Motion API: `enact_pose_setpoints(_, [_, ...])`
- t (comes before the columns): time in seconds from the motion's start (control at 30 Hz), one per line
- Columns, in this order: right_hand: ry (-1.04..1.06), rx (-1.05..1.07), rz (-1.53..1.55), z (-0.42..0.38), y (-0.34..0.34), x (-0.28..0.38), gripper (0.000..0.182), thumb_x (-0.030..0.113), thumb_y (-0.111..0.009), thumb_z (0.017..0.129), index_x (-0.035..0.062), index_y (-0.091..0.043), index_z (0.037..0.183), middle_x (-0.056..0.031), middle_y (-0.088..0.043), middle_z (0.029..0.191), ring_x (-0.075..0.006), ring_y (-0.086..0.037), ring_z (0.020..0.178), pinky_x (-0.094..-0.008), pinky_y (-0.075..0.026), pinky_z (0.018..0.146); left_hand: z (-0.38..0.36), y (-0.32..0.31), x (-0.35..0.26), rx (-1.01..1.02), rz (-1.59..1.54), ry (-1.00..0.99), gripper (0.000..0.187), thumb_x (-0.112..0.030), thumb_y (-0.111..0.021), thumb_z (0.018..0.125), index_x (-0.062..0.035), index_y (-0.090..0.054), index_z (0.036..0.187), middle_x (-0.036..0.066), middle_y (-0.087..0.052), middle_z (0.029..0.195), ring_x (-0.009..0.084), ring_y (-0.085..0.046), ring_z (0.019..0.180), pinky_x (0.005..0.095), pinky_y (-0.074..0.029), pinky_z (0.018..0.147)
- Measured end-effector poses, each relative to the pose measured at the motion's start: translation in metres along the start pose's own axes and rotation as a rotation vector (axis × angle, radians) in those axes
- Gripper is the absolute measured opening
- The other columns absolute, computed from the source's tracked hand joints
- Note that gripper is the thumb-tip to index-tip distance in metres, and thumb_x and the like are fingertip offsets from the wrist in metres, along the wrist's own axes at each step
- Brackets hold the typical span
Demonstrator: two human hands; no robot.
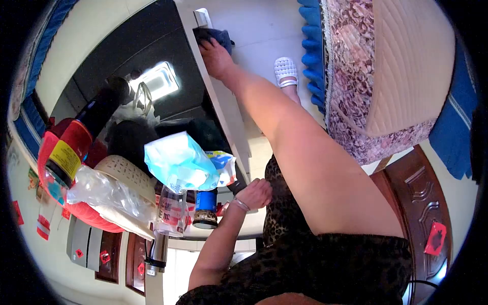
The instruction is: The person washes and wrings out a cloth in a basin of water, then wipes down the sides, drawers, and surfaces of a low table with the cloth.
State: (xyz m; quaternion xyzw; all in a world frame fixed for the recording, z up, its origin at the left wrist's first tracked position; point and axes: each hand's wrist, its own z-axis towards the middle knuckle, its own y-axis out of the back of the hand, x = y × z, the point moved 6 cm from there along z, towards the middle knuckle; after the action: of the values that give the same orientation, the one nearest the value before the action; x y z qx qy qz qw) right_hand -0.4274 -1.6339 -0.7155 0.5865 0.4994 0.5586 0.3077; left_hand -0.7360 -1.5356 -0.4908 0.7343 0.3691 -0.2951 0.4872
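My right hand [217, 58] is at the end of my outstretched arm, with its fingers pressed on a dark cloth [221, 39] beside the pale side edge of the black-topped table [190, 61]. My left hand [255, 194], a bracelet at its wrist, has its fingers curled in near the table's near corner. Whatever it may hold is hidden. Next to it on the table are a blue and white plastic pack [180, 160], a blue-banded jar [206, 208] and a clear cup with red print [172, 211].
A pale basket [127, 175], a clear plastic bag [109, 193], a red bag [91, 216] and a yellow-labelled dark bottle [63, 162] crowd the table's left. A bed with a floral cover [351, 76] stands right. A foot in a white slipper [286, 71] is on the floor.
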Motion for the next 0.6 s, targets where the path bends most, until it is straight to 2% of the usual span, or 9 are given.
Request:
enact_pose_setpoints(0.07, [0.000,-0.150,0.067,-0.003,0.004,-0.006,0.036,0.023,-0.053,0.080,0.0171,-0.065,0.114,-0.0066,-0.049,0.132,-0.0272,-0.042,0.120,-0.0446,-0.033,0.099,0.004,0.005,-0.001,0.025,-0.064,0.071,0.022,-0.030,-0.057,0.079,-0.0086,-0.060,0.083,0.005,-0.055,0.084,0.0210,-0.051,0.086,0.0338,-0.042,0.076])
enact_pose_setpoints(0.17, [-0.173,-0.024,0.187,-0.023,-0.010,-0.006,0.046,0.019,-0.051,0.085,0.0333,-0.055,0.129,-0.0075,-0.045,0.137,-0.0269,-0.043,0.118,-0.0443,-0.037,0.093,0.014,0.018,0.002,-0.049,-0.243,0.247,0.029,-0.030,-0.063,0.077,-0.0106,-0.061,0.098,0.006,-0.059,0.099,0.0259,-0.055,0.096,0.0416,-0.047,0.080])
enact_pose_setpoints(0.27, [-0.176,0.101,0.199,-0.056,-0.008,0.005,0.047,0.019,-0.051,0.085,0.0326,-0.054,0.130,-0.0101,-0.042,0.138,-0.0289,-0.044,0.116,-0.0424,-0.040,0.084,0.031,0.059,0.002,-0.314,-0.231,0.393,0.029,-0.022,-0.066,0.069,-0.0096,-0.062,0.094,0.007,-0.059,0.095,0.0274,-0.056,0.097,0.0424,-0.049,0.079])
enact_pose_setpoints(0.3, [-0.152,0.104,0.210,-0.058,-0.012,0.003,0.047,0.019,-0.052,0.084,0.0325,-0.054,0.129,-0.0103,-0.042,0.138,-0.0291,-0.044,0.114,-0.0424,-0.041,0.083,0.037,0.076,0.001,-0.324,-0.252,0.503,0.027,-0.018,-0.067,0.066,-0.0088,-0.062,0.090,0.006,-0.059,0.091,0.0275,-0.056,0.093,0.0417,-0.050,0.073])
enact_pose_setpoints(0.37, [-0.112,0.109,0.240,-0.060,-0.016,0.002,0.047,0.018,-0.053,0.083,0.0322,-0.055,0.129,-0.0108,-0.042,0.136,-0.0294,-0.045,0.111,-0.0425,-0.042,0.079,0.052,0.116,-0.007,-0.321,-0.202,0.608,0.026,-0.018,-0.065,0.065,-0.0101,-0.062,0.090,0.006,-0.058,0.090,0.0263,-0.056,0.089,0.0401,-0.049,0.070])
enact_pose_setpoints(0.43, [-0.189,0.040,0.213,-0.046,-0.006,-0.016,0.047,0.018,-0.055,0.083,0.0313,-0.056,0.127,-0.0109,-0.044,0.129,-0.0295,-0.045,0.106,-0.0418,-0.042,0.076,0.065,0.153,-0.013,-0.367,-0.177,0.693,0.028,-0.018,-0.064,0.065,-0.0121,-0.065,0.092,0.006,-0.057,0.090,0.0255,-0.055,0.086,0.0384,-0.049,0.070])
enact_pose_setpoints(0.5, [-0.309,-0.058,0.216,-0.022,0.009,-0.045,0.047,0.017,-0.056,0.082,0.0306,-0.056,0.126,-0.0108,-0.046,0.114,-0.0289,-0.046,0.100,-0.0402,-0.043,0.069,0.079,0.197,-0.008,-0.421,-0.183,0.705,0.030,-0.018,-0.065,0.065,-0.0124,-0.065,0.094,0.007,-0.058,0.094,0.0263,-0.055,0.089,0.0387,-0.048,0.071])
enact_pose_setpoints(0.53, [-0.373,0.002,0.252,-0.012,0.020,-0.055,0.049,0.015,-0.056,0.081,0.0300,-0.054,0.128,-0.0115,-0.045,0.109,-0.0294,-0.046,0.100,-0.0401,-0.045,0.070,0.084,0.217,-0.004,-0.444,-0.190,0.710,0.031,-0.018,-0.065,0.065,-0.0125,-0.066,0.095,0.007,-0.058,0.096,0.0268,-0.055,0.090,0.0389,-0.048,0.072])
enact_pose_setpoints(0.6, [-0.403,0.083,0.338,-0.008,0.011,-0.057,0.051,0.015,-0.056,0.082,0.0292,-0.051,0.130,-0.0138,-0.044,0.113,-0.0317,-0.047,0.103,-0.0432,-0.048,0.076,0.094,0.258,0.014,-0.526,-0.080,0.604,0.032,-0.017,-0.064,0.065,-0.0126,-0.066,0.097,0.009,-0.059,0.104,0.0291,-0.055,0.096,0.0416,-0.046,0.078])
